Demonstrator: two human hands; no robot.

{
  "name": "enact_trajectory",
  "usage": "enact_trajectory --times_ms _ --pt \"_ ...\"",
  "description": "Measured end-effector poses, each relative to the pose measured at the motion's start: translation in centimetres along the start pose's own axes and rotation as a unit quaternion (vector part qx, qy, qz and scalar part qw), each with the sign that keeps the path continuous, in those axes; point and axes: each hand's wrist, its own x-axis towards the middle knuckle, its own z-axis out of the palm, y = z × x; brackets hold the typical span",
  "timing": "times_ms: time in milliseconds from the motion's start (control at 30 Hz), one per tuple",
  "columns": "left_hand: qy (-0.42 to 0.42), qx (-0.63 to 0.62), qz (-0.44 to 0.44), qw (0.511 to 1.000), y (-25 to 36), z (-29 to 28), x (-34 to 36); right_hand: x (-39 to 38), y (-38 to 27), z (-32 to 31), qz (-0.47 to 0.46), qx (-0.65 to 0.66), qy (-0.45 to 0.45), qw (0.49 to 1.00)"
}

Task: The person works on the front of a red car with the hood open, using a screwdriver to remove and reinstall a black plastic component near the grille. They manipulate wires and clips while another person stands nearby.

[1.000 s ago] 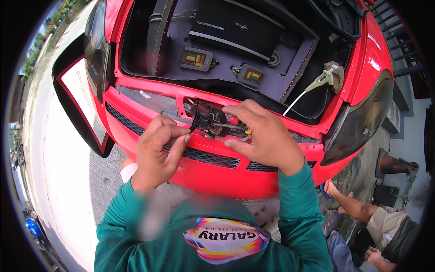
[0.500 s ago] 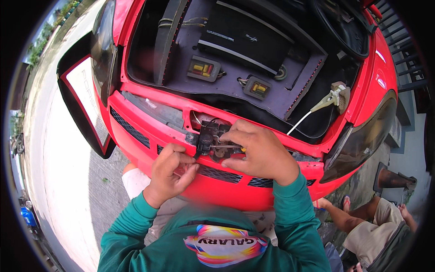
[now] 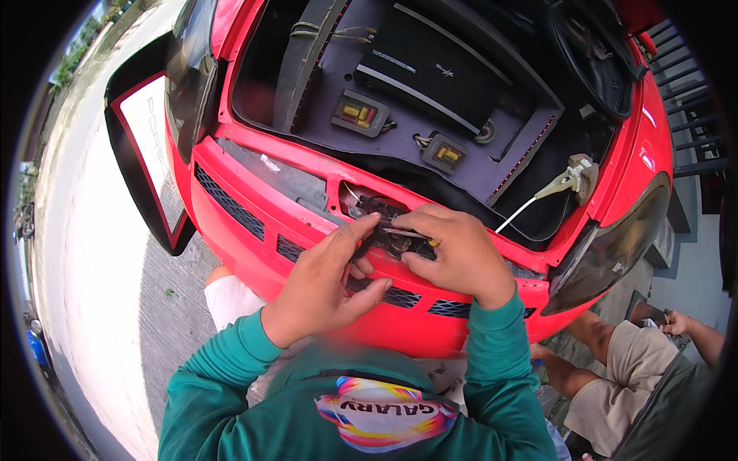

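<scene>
A dark, greasy hood latch (image 3: 397, 243) sits at the front lip of a red car's open compartment, partly hidden by my fingers. My left hand (image 3: 327, 275) reaches to its left end. The index finger presses along the latch's upper side and the other fingers curl against it, while the thumb stands off below. My right hand (image 3: 464, 252) is closed at the latch's right side, pinching a slim screwdriver (image 3: 433, 243) whose yellow handle end shows by the fingers. Its thin metal shaft points left across the latch.
Behind the latch, the compartment holds a black amplifier (image 3: 434, 69) and two fuse boxes (image 3: 359, 113) on a purple panel. A white cord (image 3: 516, 214) runs to a prop-like piece on the right. Another person's legs (image 3: 615, 361) are at the lower right.
My left hand has moved right and up, onto the latch's left end, and its fingers have spread more. The right hand stays at the latch with the screwdriver. The whole view has shifted slightly.
</scene>
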Motion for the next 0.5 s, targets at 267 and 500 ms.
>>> enact_trajectory --times_ms 267,500 --pt "0.076 0.265 0.056 0.96 -4.5 -6.7 4.8 0.3 1.3 0.6 -0.038 -0.012 0.061 0.997" --pt "-0.005 0.32 0.178 0.931 -7.1 -5.5 6.8 0.7 0.7 0.5 -0.043 -0.023 0.039 0.998"
